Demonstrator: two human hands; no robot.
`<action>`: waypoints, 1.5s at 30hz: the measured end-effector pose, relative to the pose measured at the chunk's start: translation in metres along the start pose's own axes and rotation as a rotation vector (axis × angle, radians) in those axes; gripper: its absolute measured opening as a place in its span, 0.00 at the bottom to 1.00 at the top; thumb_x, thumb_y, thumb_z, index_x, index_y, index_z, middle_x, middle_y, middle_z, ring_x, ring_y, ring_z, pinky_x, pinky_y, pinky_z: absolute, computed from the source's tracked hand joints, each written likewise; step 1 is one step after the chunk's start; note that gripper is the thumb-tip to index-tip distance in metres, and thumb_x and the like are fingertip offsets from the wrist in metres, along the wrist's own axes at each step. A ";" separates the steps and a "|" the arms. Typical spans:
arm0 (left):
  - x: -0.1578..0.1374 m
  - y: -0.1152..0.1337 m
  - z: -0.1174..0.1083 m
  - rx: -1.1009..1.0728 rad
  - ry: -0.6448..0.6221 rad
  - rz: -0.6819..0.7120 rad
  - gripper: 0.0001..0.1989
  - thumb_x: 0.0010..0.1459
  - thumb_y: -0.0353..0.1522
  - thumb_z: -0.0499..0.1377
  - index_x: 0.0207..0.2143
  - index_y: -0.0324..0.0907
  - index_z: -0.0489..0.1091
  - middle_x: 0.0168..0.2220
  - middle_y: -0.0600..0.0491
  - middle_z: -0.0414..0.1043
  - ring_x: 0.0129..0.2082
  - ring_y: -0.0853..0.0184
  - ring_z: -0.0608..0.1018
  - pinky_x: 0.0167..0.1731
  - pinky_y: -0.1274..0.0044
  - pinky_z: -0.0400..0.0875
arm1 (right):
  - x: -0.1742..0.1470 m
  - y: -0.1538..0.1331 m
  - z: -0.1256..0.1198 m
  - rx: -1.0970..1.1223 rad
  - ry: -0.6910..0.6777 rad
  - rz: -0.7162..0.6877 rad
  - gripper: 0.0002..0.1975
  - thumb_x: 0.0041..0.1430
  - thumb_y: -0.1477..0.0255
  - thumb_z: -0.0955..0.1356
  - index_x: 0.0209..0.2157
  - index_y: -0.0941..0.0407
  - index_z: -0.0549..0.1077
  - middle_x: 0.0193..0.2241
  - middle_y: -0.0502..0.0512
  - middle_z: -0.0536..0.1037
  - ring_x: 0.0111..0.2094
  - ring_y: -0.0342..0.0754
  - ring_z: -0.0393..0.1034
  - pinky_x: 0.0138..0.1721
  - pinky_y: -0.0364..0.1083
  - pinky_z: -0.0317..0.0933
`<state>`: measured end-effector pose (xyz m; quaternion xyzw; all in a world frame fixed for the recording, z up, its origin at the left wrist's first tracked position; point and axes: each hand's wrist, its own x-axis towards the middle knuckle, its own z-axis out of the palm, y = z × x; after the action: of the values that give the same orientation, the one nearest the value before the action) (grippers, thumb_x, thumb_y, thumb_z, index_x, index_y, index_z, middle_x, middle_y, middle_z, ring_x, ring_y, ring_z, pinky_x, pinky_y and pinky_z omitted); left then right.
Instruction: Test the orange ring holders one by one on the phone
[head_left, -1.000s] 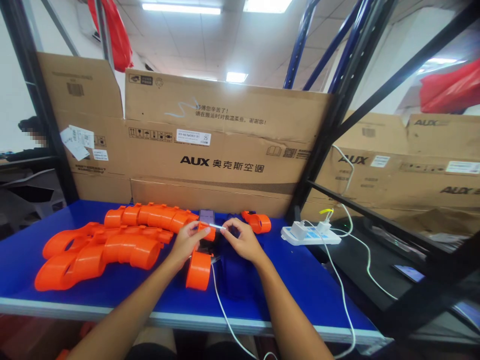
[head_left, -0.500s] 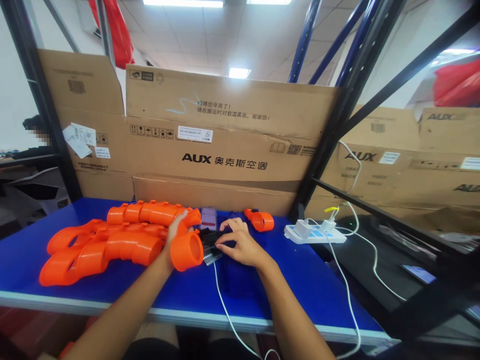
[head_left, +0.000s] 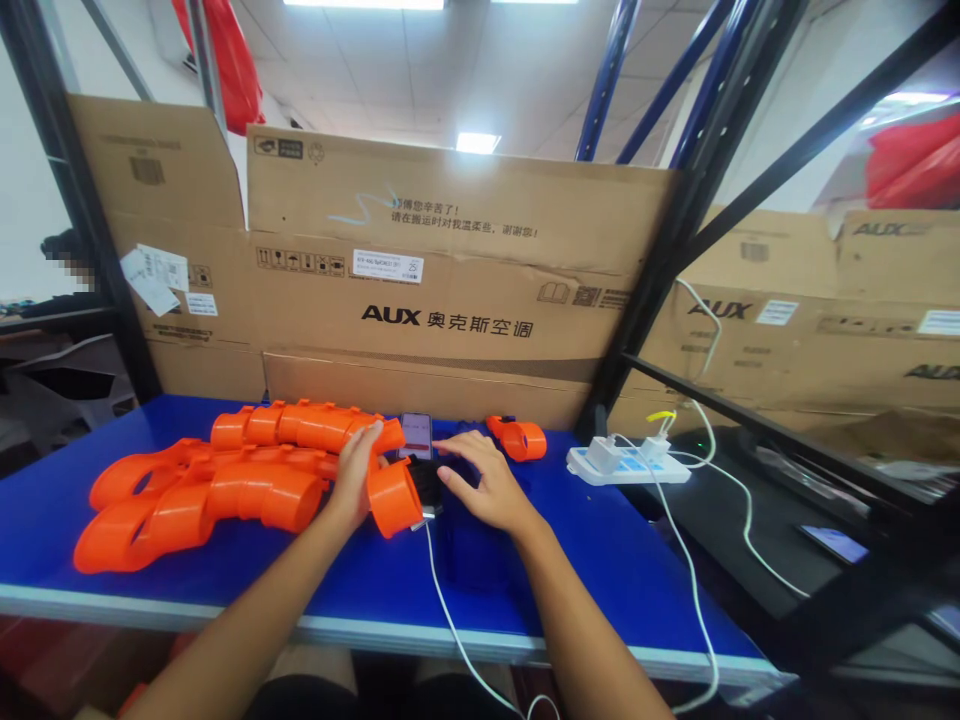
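My left hand (head_left: 355, 478) is wrapped round an orange plastic ring (head_left: 394, 498), tilted with its opening toward me. Just right of the ring is a bunched black strap (head_left: 426, 484), partly hidden; I cannot tell how it is joined to the ring. My right hand (head_left: 484, 482) hovers beside the strap with its fingers apart and nothing in them. A phone (head_left: 417, 435) lies on the blue table just beyond both hands, near my right fingertips. The white cable (head_left: 450, 610) runs from below the ring over the table's front edge.
Several orange ring sleeves (head_left: 262, 492) lie in rows on the left of the blue table (head_left: 360, 585). A smaller orange ring (head_left: 523, 440) sits at the back, near a white power strip (head_left: 628, 465) with plugs. A cardboard sheet (head_left: 442, 270) stands behind.
My left hand and the orange ring have moved slightly right, and the ring has tilted. My right hand has left the black strap, its fingers now extended toward the phone.
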<state>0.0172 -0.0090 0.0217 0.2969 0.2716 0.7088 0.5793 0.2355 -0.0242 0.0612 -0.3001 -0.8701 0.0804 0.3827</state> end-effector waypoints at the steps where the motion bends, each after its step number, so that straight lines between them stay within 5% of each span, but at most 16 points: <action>1: 0.001 -0.002 -0.001 0.045 0.035 0.039 0.17 0.50 0.42 0.69 0.34 0.42 0.68 0.21 0.61 0.66 0.16 0.74 0.68 0.19 0.80 0.64 | 0.000 -0.005 -0.001 0.063 -0.020 -0.016 0.23 0.66 0.60 0.67 0.60 0.49 0.68 0.50 0.58 0.75 0.48 0.55 0.68 0.53 0.58 0.61; 5: 0.001 -0.009 -0.003 0.159 0.058 0.123 0.21 0.51 0.44 0.68 0.42 0.44 0.68 0.27 0.60 0.70 0.17 0.76 0.68 0.20 0.81 0.65 | 0.000 -0.034 0.004 0.201 -0.175 -0.030 0.44 0.56 0.57 0.74 0.69 0.47 0.53 0.62 0.60 0.66 0.56 0.57 0.65 0.59 0.58 0.58; 11: -0.007 -0.009 0.002 0.171 -0.134 -0.045 0.24 0.51 0.47 0.67 0.45 0.45 0.68 0.27 0.59 0.70 0.19 0.73 0.71 0.20 0.81 0.65 | -0.013 -0.061 0.011 0.231 -0.219 0.010 0.33 0.56 0.62 0.74 0.62 0.49 0.65 0.57 0.58 0.69 0.55 0.54 0.67 0.58 0.54 0.62; 15: -0.009 -0.005 0.002 0.226 -0.242 -0.097 0.30 0.55 0.52 0.61 0.53 0.44 0.65 0.34 0.51 0.75 0.24 0.68 0.75 0.17 0.80 0.65 | -0.035 -0.043 -0.023 0.119 -0.021 0.051 0.32 0.56 0.60 0.74 0.60 0.51 0.68 0.56 0.60 0.72 0.54 0.58 0.69 0.57 0.57 0.62; 18: -0.009 -0.002 0.002 0.277 -0.238 -0.084 0.30 0.57 0.53 0.58 0.51 0.42 0.67 0.35 0.48 0.76 0.22 0.70 0.73 0.16 0.81 0.63 | -0.057 -0.024 -0.066 -0.036 0.093 0.210 0.26 0.60 0.58 0.70 0.58 0.51 0.70 0.53 0.59 0.76 0.52 0.59 0.72 0.55 0.59 0.64; 23: -0.010 -0.003 0.002 0.306 -0.255 -0.074 0.28 0.57 0.53 0.58 0.48 0.40 0.68 0.31 0.50 0.75 0.18 0.72 0.71 0.15 0.82 0.59 | -0.093 0.001 -0.121 -0.214 0.070 0.461 0.27 0.58 0.54 0.68 0.55 0.52 0.73 0.54 0.59 0.76 0.53 0.61 0.73 0.56 0.59 0.66; 30: -0.008 -0.007 -0.001 0.331 -0.247 -0.070 0.27 0.54 0.51 0.61 0.47 0.40 0.69 0.29 0.52 0.74 0.17 0.72 0.70 0.15 0.81 0.59 | -0.116 0.019 -0.124 -0.188 -0.118 0.617 0.29 0.56 0.52 0.68 0.55 0.53 0.73 0.50 0.59 0.79 0.48 0.59 0.75 0.51 0.56 0.69; 34: -0.008 -0.007 -0.002 0.343 -0.249 -0.071 0.26 0.54 0.50 0.62 0.46 0.40 0.69 0.29 0.53 0.74 0.16 0.73 0.70 0.15 0.82 0.58 | -0.107 0.027 -0.123 -0.303 -0.073 0.527 0.27 0.57 0.53 0.67 0.53 0.53 0.76 0.51 0.61 0.78 0.51 0.62 0.73 0.53 0.59 0.66; 38: -0.011 -0.006 0.000 0.348 -0.252 -0.071 0.24 0.54 0.48 0.62 0.44 0.40 0.70 0.28 0.52 0.75 0.16 0.74 0.70 0.15 0.82 0.58 | -0.071 0.040 -0.125 -0.430 0.062 0.448 0.24 0.63 0.54 0.62 0.48 0.53 0.78 0.42 0.61 0.81 0.43 0.59 0.75 0.48 0.57 0.68; 41: -0.012 -0.005 0.002 0.367 -0.266 -0.071 0.23 0.54 0.48 0.62 0.43 0.40 0.71 0.28 0.52 0.75 0.15 0.74 0.69 0.14 0.82 0.57 | -0.034 0.058 -0.121 -0.548 0.121 0.537 0.24 0.65 0.54 0.60 0.50 0.54 0.76 0.42 0.60 0.82 0.43 0.57 0.76 0.47 0.53 0.67; 45: -0.014 -0.005 0.003 0.411 -0.353 -0.081 0.22 0.55 0.48 0.61 0.42 0.40 0.71 0.28 0.51 0.75 0.15 0.74 0.70 0.14 0.82 0.57 | 0.002 0.092 -0.109 -0.660 -0.014 0.785 0.31 0.64 0.52 0.62 0.58 0.60 0.70 0.46 0.69 0.80 0.46 0.60 0.76 0.45 0.53 0.67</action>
<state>0.0252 -0.0217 0.0183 0.5161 0.3161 0.5525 0.5731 0.3548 0.0414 0.1043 -0.7085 -0.6734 -0.0590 0.2029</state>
